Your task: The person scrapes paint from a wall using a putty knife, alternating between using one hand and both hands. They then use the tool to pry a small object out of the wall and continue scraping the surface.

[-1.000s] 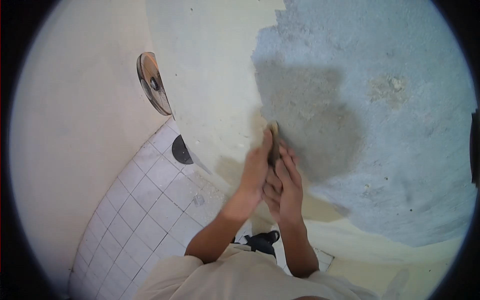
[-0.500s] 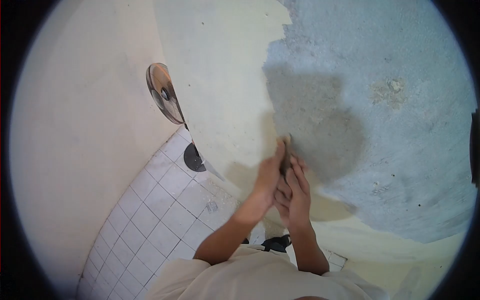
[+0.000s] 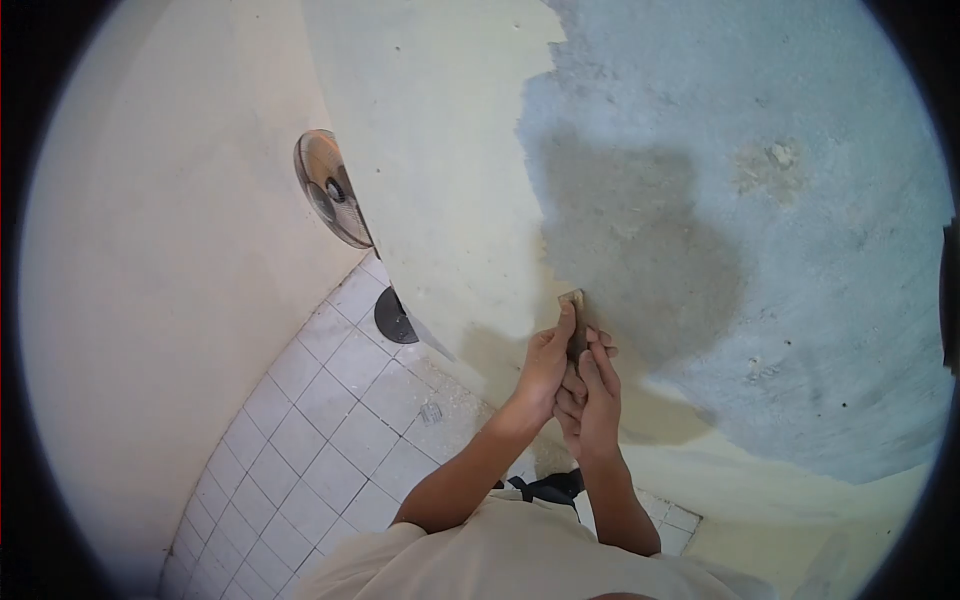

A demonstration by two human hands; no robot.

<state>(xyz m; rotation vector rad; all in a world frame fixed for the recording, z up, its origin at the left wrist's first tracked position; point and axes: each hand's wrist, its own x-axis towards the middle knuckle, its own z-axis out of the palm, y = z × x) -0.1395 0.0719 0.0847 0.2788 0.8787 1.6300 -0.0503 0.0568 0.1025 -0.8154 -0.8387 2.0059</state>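
Note:
My left hand (image 3: 545,365) is closed on a flat scraper (image 3: 575,315), with the thumb along its face and its pale tip upward. Close against it, my right hand (image 3: 597,395) is closed on the scraper's lower part; the fingers hide much of it. The tip is at the wall (image 3: 450,180), by the ragged border between cream paint and a bare bluish-grey area (image 3: 830,290). Shadows of my head and hands fall on the wall around the scraper.
A round stand fan (image 3: 332,188) is at the left beyond the wall's edge, its dark base (image 3: 395,316) on the white tiled floor (image 3: 325,400). Another cream wall (image 3: 170,200) rises at the left. A dark object (image 3: 950,298) shows at the far right.
Both hands and the scraper have moved slightly down, away from their former spot on the wall. The view has shifted a little. Both hands keep their hold.

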